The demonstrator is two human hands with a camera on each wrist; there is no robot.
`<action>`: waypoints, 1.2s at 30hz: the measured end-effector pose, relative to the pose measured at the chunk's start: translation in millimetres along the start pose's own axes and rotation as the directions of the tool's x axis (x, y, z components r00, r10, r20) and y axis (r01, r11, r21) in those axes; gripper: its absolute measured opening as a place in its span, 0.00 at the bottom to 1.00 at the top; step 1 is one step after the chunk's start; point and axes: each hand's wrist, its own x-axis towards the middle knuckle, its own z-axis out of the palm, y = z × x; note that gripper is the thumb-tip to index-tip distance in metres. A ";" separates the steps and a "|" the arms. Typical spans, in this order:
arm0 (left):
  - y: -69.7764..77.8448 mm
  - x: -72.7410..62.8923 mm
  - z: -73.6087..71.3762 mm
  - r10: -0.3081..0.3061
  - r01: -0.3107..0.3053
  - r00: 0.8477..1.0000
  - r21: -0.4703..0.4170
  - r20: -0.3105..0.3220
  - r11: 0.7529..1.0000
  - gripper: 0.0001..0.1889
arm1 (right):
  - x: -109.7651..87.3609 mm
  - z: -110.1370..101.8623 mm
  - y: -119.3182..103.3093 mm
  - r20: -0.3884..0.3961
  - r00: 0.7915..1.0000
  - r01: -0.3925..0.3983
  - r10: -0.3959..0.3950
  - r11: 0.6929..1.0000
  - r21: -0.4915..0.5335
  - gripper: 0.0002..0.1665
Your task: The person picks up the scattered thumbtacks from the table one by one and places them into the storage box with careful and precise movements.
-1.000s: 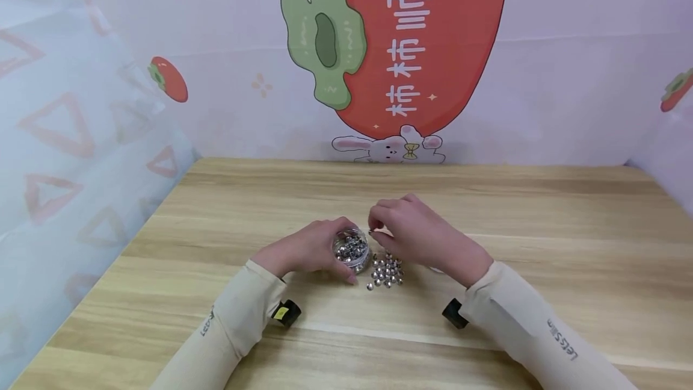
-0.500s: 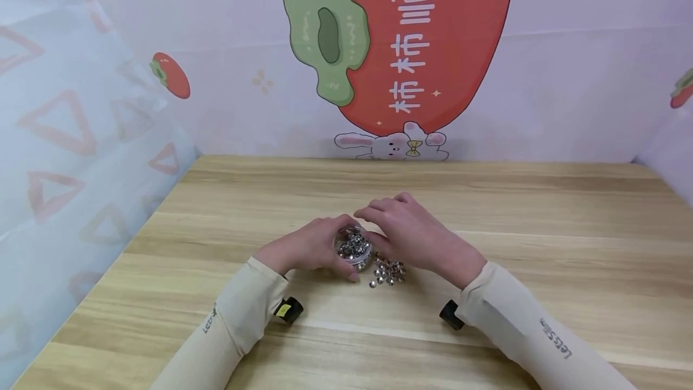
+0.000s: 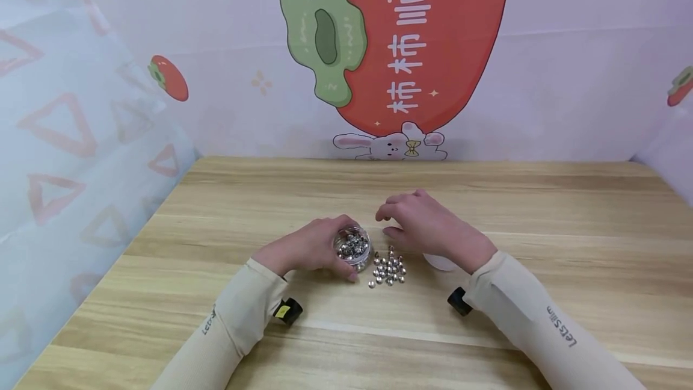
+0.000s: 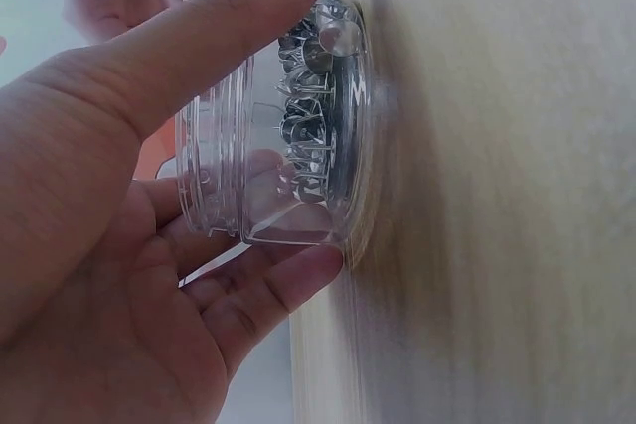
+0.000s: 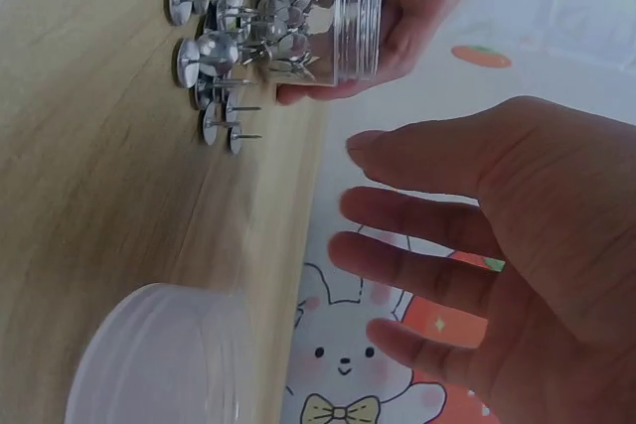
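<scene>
My left hand (image 3: 308,247) grips a clear round plastic jar (image 4: 219,146) that stands open on the table, thumb on the near side and fingers round the far side. Inside it lie many silver thumbtacks (image 4: 308,131). More thumbtacks (image 3: 388,269) sit on the wood just right of the jar, most on their flat heads with pins up. My right hand (image 3: 428,224) hovers above and behind this loose group. Its fingers (image 5: 417,260) are relaxed and apart, with nothing between them in the right wrist view.
A clear, whitish round lid (image 5: 164,354) lies on the table partly beneath the right forearm. The wooden table (image 3: 271,191) meets a printed wall covering (image 3: 227,101) at the back, with another covering along the left side.
My right hand came over to the jar, then drew back right, and its fingers now hold nothing. The left hand keeps its grip on the jar in place.
</scene>
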 end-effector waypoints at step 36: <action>0.0 0.0 0.5 0.017 -0.017 1.000 0.034 -0.007 0.999 0.44 | 0.8 2.7 -6.0 -0.014 0.996 0.088 -0.087 0.988 0.128 0.07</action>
